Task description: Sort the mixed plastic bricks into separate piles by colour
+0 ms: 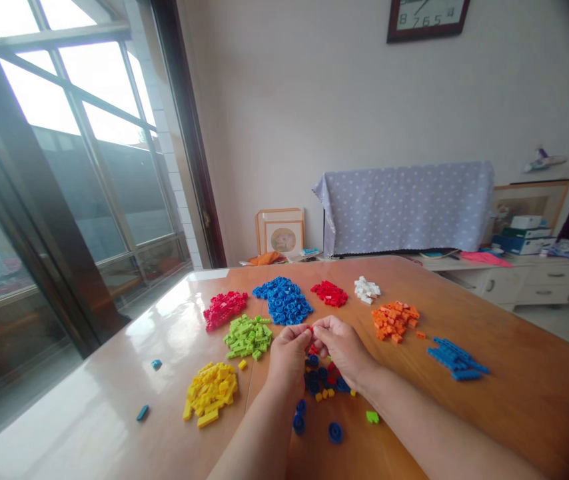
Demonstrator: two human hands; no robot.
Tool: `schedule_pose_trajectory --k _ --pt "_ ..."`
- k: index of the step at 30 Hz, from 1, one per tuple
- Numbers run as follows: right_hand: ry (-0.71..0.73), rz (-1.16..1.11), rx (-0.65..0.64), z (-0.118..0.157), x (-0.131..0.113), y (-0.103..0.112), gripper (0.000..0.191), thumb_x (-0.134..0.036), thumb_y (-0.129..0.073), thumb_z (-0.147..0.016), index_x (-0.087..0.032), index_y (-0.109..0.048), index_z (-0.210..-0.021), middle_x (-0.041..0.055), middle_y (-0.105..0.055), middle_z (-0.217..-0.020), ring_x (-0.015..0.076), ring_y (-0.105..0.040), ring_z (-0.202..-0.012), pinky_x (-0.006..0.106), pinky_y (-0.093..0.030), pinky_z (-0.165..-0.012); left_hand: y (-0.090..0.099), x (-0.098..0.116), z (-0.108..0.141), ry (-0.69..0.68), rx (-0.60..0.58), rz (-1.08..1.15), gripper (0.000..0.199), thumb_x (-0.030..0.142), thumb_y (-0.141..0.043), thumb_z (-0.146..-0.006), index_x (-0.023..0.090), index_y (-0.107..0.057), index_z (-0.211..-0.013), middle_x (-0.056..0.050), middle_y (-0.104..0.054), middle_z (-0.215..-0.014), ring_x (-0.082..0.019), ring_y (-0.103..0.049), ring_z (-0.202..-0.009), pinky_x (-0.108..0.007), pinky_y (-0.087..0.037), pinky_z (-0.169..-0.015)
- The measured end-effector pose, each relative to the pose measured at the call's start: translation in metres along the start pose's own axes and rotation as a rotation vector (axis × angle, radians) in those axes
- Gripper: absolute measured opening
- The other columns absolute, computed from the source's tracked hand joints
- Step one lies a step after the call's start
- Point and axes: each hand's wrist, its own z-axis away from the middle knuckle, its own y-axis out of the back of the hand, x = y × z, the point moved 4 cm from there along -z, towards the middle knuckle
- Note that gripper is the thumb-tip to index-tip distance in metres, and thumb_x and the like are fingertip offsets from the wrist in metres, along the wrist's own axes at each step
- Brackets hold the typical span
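Observation:
Both of my hands meet over the middle of the table, fingertips pinched together around a small red brick [310,329]. My left hand [289,350] grips it from the left, and my right hand [339,343] closes on it from the right. Most of the red brick is hidden by the fingers. Beneath the hands lies a mixed group of dark blue round pieces [335,433], small yellow bricks [325,395] and some red bricks, partly covered by my hands. A lime green brick [372,417] rests near my right forearm.
Sorted piles surround my hands: yellow bricks [212,390], lime green bricks [248,337], pinkish-red bricks [224,309], blue round pieces [284,300], red bricks [329,293], white bricks [366,290], orange bricks [395,320] and long blue bricks [457,360]. Two teal pieces [142,413] lie left on the table [514,413].

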Motion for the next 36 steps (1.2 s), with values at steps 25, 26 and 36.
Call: schedule_pose_trajectory --k 25,26,36 --pt "0.014 -0.085 -0.04 0.006 -0.007 -0.006 0.025 -0.041 -0.065 -0.08 -0.018 -0.06 -0.089 0.0022 -0.067 -0.078 0.0146 -0.062 -0.069 0.026 -0.049 -0.063 -0.014 0.012 0.009 -0.133 0.034 -0.116 0.034 0.035 -0.076 -0.067 0.011 -0.069 -0.091 -0.008 -0.07 -0.081 -0.015 -0.062 -0.068 -0.026 -0.049 -0.062" --pt "0.0 -0.087 -0.048 0.004 -0.005 -0.004 0.025 -0.04 -0.066 -0.079 -0.018 -0.06 -0.089 0.0024 -0.067 -0.078 0.0148 -0.062 -0.069 0.026 -0.05 -0.063 -0.014 0.012 0.008 -0.125 0.031 -0.133 0.035 0.034 -0.076 -0.067 0.011 -0.07 -0.092 -0.009 -0.071 -0.083 -0.016 -0.063 -0.07 -0.027 -0.049 -0.063" --pt "-0.02 -0.001 0.33 -0.042 -0.007 0.069 0.026 -0.028 -0.07 -0.066 -0.018 -0.062 -0.088 -0.0005 -0.062 -0.069 0.0096 -0.057 -0.059 0.018 -0.045 -0.05 0.023 0.023 -0.012 -0.178 0.218 -0.226 0.044 0.038 -0.072 -0.068 0.012 -0.071 -0.105 -0.01 -0.071 -0.093 -0.02 -0.062 -0.085 -0.033 -0.045 -0.083"
